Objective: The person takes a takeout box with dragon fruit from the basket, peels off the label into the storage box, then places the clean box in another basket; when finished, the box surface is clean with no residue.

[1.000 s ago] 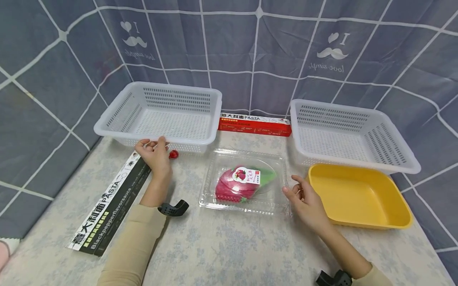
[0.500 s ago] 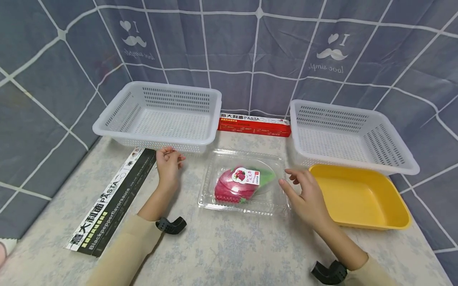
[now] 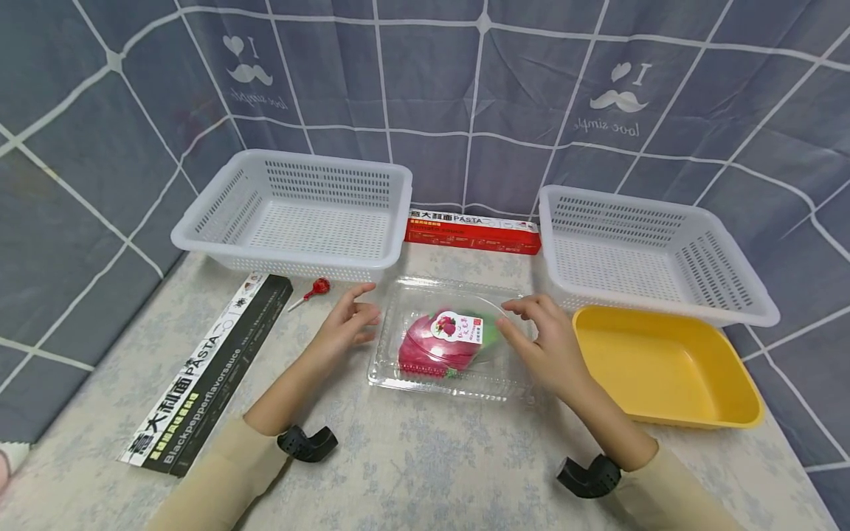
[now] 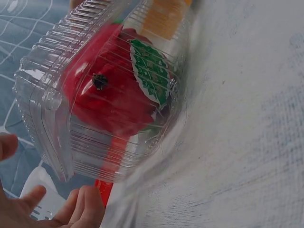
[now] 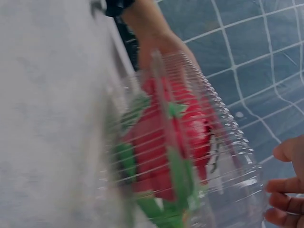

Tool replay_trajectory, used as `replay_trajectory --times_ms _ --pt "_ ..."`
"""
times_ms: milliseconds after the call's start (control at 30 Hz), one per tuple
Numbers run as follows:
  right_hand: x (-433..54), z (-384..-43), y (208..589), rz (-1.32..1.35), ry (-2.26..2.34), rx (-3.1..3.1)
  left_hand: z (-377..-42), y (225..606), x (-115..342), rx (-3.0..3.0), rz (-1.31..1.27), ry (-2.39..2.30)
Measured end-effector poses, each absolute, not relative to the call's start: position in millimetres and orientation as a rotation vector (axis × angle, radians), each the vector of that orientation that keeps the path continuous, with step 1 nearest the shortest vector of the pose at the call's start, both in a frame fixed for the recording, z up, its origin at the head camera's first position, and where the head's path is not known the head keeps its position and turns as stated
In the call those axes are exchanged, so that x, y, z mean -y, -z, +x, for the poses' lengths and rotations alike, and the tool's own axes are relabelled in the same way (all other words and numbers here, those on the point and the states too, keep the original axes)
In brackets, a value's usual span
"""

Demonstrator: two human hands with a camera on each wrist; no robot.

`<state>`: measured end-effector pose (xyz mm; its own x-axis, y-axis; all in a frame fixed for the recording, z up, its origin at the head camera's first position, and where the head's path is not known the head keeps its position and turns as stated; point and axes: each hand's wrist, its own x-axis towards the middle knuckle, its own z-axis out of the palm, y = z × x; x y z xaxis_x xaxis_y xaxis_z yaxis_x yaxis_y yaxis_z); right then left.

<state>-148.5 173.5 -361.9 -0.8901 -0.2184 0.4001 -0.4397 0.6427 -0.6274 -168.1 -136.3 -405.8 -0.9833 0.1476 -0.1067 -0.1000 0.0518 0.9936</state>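
Note:
A clear plastic clamshell box point(image 3: 458, 387) lies mid-table with a pink dragon fruit point(image 3: 425, 346) inside, its green tip partly behind a white label point(image 3: 458, 327). My left hand point(image 3: 345, 321) is at the box's left side, fingers spread and holding nothing. Over the right edge of the lid reaches my right hand point(image 3: 547, 343), fingers loosely bent, thumb above the plastic. In the left wrist view the box's ribbed wall point(image 4: 99, 164) stands close to the left fingers. Near the right fingers point(image 5: 285, 204) in the right wrist view is the lid's edge.
Behind are two white perforated baskets point(image 3: 312, 265) point(image 3: 657, 295), with a red pasta box point(image 3: 471, 234) between them. A yellow tub point(image 3: 664, 369) stands right. On the left lie a black-and-white pasta box point(image 3: 212, 376) and a red lollipop point(image 3: 320, 286).
My left hand has come from the left basket's front rim, past the lollipop, to the box's left side. My right hand has shifted left over the lid. The box stays in place.

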Motion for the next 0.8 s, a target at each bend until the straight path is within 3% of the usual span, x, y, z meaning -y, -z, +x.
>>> replay_trajectory --times_ms 233,800 --pt "-166 -162 354 0.544 -1.08 2.653 -165 411 139 -2.158 0.293 -2.014" --pt "-159 -169 356 0.642 -1.036 2.816 -163 416 141 -2.056 0.404 -2.021"
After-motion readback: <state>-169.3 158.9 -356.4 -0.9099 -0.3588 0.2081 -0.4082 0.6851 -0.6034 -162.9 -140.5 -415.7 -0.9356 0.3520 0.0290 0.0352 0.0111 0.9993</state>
